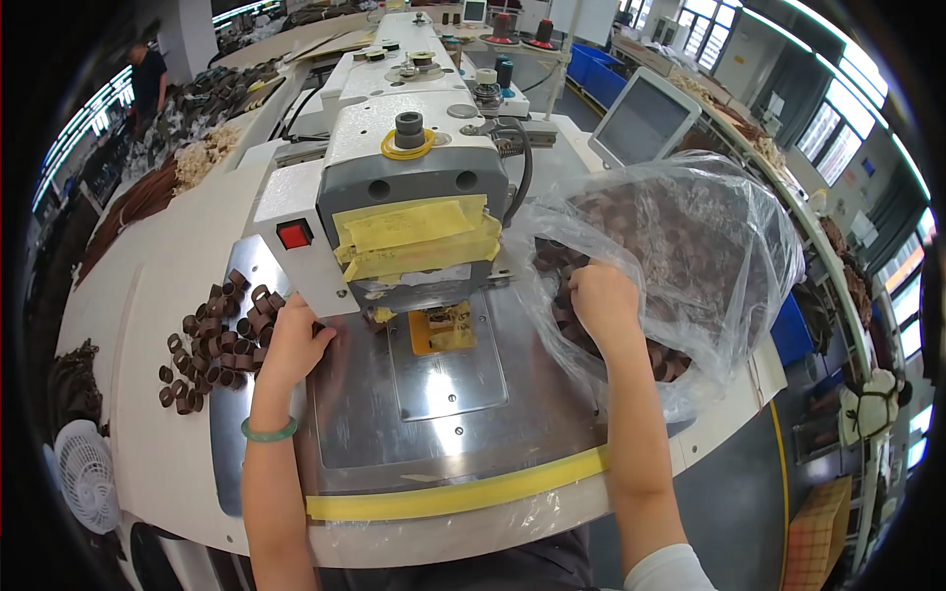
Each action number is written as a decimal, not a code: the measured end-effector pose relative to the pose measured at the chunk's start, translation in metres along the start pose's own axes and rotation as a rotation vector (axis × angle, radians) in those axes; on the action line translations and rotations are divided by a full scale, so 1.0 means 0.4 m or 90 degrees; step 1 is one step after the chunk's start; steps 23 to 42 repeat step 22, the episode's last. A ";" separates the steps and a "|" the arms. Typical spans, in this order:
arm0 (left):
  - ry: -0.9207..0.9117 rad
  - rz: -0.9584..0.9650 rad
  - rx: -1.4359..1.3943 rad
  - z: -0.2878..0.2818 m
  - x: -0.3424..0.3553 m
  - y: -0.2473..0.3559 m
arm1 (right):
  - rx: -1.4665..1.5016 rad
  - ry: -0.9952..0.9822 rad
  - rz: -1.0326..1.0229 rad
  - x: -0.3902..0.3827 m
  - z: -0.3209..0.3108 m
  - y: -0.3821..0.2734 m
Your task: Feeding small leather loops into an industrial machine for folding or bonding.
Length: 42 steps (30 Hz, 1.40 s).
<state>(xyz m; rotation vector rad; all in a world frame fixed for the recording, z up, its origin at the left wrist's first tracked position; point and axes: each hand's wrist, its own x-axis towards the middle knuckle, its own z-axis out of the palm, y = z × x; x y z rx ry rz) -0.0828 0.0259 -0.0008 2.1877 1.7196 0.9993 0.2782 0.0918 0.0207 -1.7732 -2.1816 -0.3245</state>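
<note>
My left hand point(292, 343) is closed at the right edge of a loose pile of small brown loops point(212, 340), on the metal plate left of the sewing machine head point(409, 212). A bit of dark brown shows between its thumb and fingers; I cannot make out what it holds. On the right, a large clear plastic bag point(729, 217) full of similar brown loops lies on its side, its mouth facing the machine. My right hand point(603, 298) reaches into that mouth with curled fingers among the loops. Its fingertips are hidden.
Yellow tape point(458, 488) runs along the table's front edge. A yellow plate point(441, 330) sits under the machine head. The head carries a red switch point(294, 233). Behind the bag stands a screen point(645, 116). A white fan point(87, 476) is at lower left.
</note>
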 end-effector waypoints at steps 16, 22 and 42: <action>0.067 0.302 -0.214 0.125 -0.033 0.186 | 0.975 -0.478 0.079 -0.071 0.021 -0.260; 0.174 0.291 0.006 0.128 -0.049 0.191 | 0.954 -0.437 0.156 -0.095 0.029 -0.297; 0.174 0.291 0.006 0.128 -0.049 0.191 | 0.954 -0.437 0.156 -0.095 0.029 -0.297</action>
